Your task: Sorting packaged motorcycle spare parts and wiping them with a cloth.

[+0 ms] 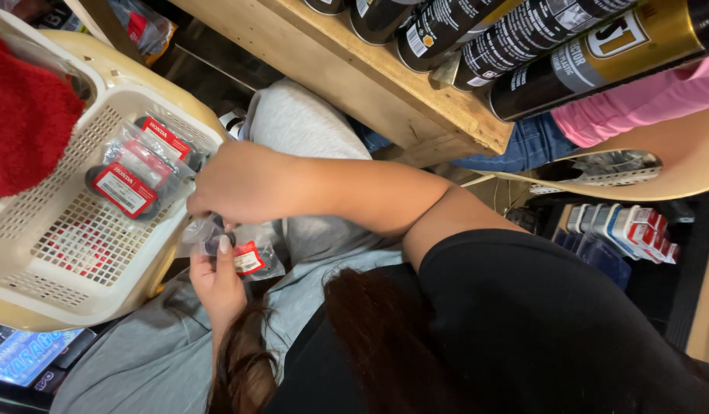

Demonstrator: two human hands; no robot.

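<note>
Holding a small clear packet (243, 257) with a red label, left hand (216, 280) pinches it, thumb on top, over the lap | right hand (239, 184) curled, fingertips pinching the packet's upper edge | beyond: cream basket (47, 291) holding similar packets (132, 180) | farthest: dark spray cans (523, 38) on wooden shelf (354, 69)

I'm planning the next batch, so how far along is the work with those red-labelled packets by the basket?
Seemingly done: about three red-labelled packets lie in the cream basket. In hand: the left hand and right hand together hold one small clear packet beside the basket's rim. Left: no other loose packets show outside it, so the remainder cannot be judged.
</note>
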